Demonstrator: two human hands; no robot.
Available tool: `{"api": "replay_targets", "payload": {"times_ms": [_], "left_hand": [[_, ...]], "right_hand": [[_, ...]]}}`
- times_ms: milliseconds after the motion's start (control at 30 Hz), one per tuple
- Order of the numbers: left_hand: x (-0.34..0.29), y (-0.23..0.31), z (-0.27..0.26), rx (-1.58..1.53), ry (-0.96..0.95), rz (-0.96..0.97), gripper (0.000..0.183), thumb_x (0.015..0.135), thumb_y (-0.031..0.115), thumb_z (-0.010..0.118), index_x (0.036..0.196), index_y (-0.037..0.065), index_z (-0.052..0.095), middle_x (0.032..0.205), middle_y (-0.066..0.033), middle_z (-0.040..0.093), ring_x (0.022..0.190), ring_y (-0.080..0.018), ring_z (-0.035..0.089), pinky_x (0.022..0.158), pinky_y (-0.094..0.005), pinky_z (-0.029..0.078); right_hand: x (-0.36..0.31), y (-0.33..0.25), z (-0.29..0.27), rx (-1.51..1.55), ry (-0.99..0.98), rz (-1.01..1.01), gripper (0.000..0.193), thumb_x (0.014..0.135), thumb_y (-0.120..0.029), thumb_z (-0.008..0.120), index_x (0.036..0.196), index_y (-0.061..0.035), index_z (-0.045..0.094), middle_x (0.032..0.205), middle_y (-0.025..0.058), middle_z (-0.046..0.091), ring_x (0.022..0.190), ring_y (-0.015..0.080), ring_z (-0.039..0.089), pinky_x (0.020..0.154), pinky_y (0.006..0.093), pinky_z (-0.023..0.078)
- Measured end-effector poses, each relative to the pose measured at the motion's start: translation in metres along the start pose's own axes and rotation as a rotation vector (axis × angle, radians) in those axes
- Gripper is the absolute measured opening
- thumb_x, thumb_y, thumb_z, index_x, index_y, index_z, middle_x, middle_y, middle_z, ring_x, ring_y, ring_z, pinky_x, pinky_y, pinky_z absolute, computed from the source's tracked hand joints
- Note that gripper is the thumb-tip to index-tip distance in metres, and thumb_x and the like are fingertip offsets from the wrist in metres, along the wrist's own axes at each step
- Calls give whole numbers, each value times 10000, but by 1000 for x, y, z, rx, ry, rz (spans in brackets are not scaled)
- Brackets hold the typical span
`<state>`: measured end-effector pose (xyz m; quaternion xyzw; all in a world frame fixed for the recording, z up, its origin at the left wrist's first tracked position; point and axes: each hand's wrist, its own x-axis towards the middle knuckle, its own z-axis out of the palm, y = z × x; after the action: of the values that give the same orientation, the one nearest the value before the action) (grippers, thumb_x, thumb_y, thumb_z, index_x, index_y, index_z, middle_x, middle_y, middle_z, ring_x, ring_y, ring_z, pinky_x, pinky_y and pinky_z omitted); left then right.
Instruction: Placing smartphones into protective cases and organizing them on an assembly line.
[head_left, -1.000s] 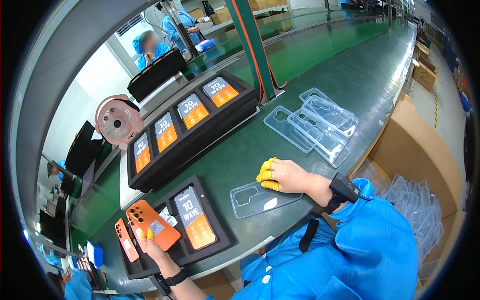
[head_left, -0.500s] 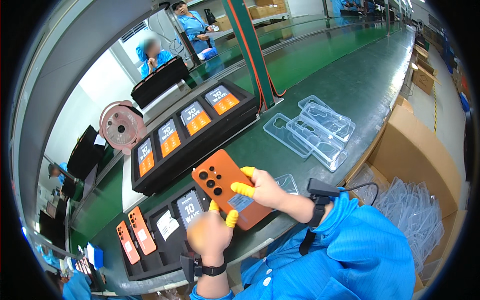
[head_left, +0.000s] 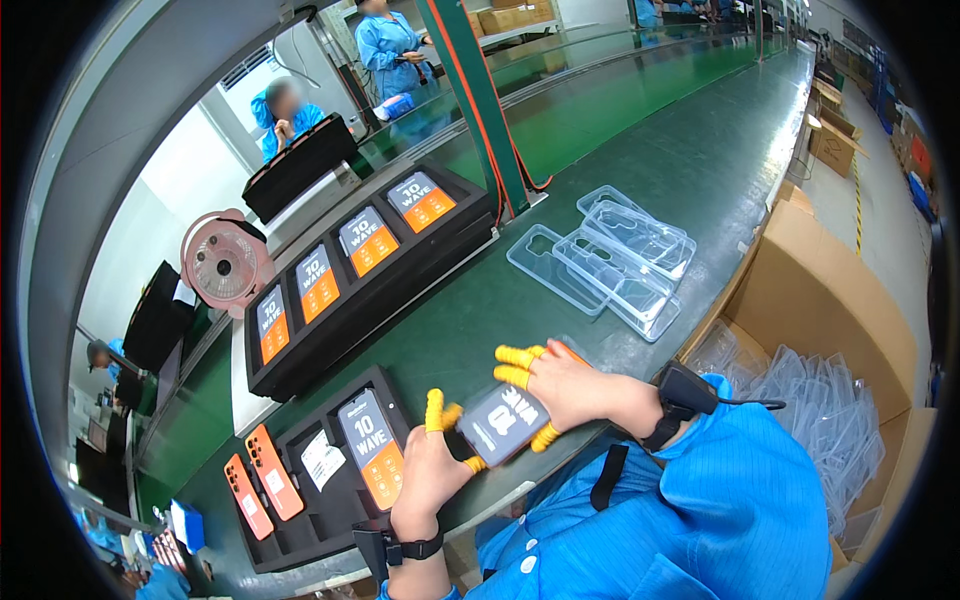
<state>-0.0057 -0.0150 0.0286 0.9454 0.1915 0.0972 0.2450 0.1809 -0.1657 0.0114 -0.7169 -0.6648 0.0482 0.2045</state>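
A smartphone [head_left: 503, 424] lies between my hands, screen side up, its face dark with pale print. My left hand [head_left: 430, 468], in yellow finger cots, holds the phone's left end, with thumb and fingers at its edges. Across the phone's right part my right hand [head_left: 572, 388] grips it, yellow-tipped fingers on the far side and thumb on the near side. A bit of orange edge shows beyond the right hand. Left of my hands, a black foam tray [head_left: 310, 520] holds two orange phones [head_left: 273, 472] back up, a white label sheet [head_left: 322, 459] and a phone screen up [head_left: 372, 445].
Several clear phone cases [head_left: 615, 265] lie on the green bench [head_left: 690, 150]. A second black tray [head_left: 370, 300] with several phones stands behind, near a pink fan [head_left: 226, 262]. At right, a cardboard box [head_left: 840, 300] holds many clear cases. Co-workers in blue [head_left: 388, 50] are across the bench.
The phone has been turned over from its orange back to its screen side and lowered toward the bench edge. Both hands have shifted their grip on it.
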Motion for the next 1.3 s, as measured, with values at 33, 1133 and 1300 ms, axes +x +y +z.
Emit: {"api": "replay_targets", "payload": {"times_ms": [33,1133,1300], "left_hand": [[-1,-4,4,-133,15,19,943,581,140,818,1349,29,283,1111,-152,585,1015,-316,559,899,-388,437],[-27,-14,-1,-360,387,254,1022,521,98,846,1359,27,264,1309,-134,410,1215,-257,408,1034,-361,301],[-26,-6,8,-809,337,145,1077,575,300,855,1382,10,205,1341,-131,370,1228,-239,383,1035,-353,291]], "right_hand": [[2,6,4,-27,18,22,968,524,-453,799,1294,-31,390,1311,181,396,1211,334,381,999,510,243],[21,-2,1,121,227,-114,978,502,-539,784,1244,-32,400,1199,153,451,1175,320,419,1028,580,199],[20,-11,16,148,506,-87,961,495,-514,787,1233,-28,410,1195,161,443,1179,329,400,1036,571,188]]}}
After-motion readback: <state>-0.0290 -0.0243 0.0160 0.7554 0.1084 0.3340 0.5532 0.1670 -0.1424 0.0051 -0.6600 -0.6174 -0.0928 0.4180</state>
